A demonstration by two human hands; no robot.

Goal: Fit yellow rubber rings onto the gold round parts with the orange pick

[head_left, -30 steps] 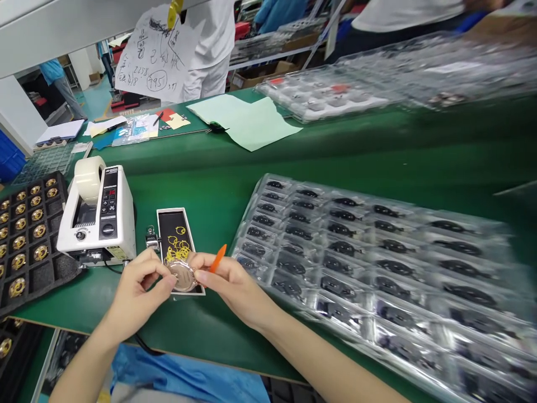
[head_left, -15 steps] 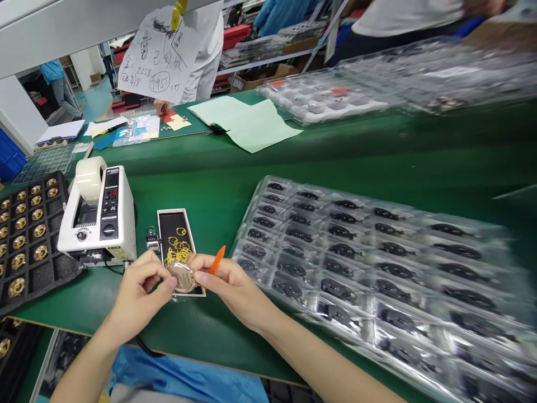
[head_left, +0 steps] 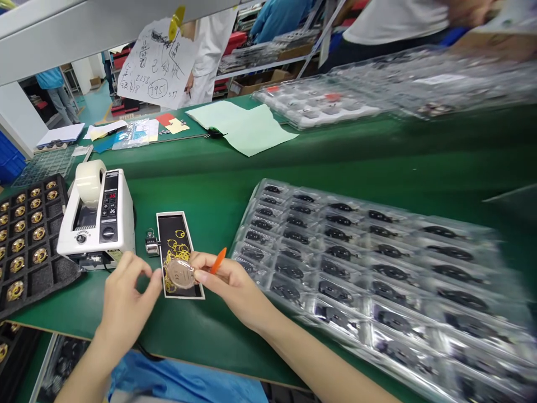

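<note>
**Right fingers (head_left: 206, 266) closed on a round metal watch case (head_left: 179, 273)**

They also hold an orange plastic pick (head_left: 218, 261), its lower end hidden in the hand. The case sits above a black card (head_left: 174, 242) of yellow rings; the left hand (head_left: 125, 299) hovers open, empty, beside it. The tape dispenser's (head_left: 96, 215) display is blurred; a distant sheet (head_left: 157, 64) shows a circled 795
</note>
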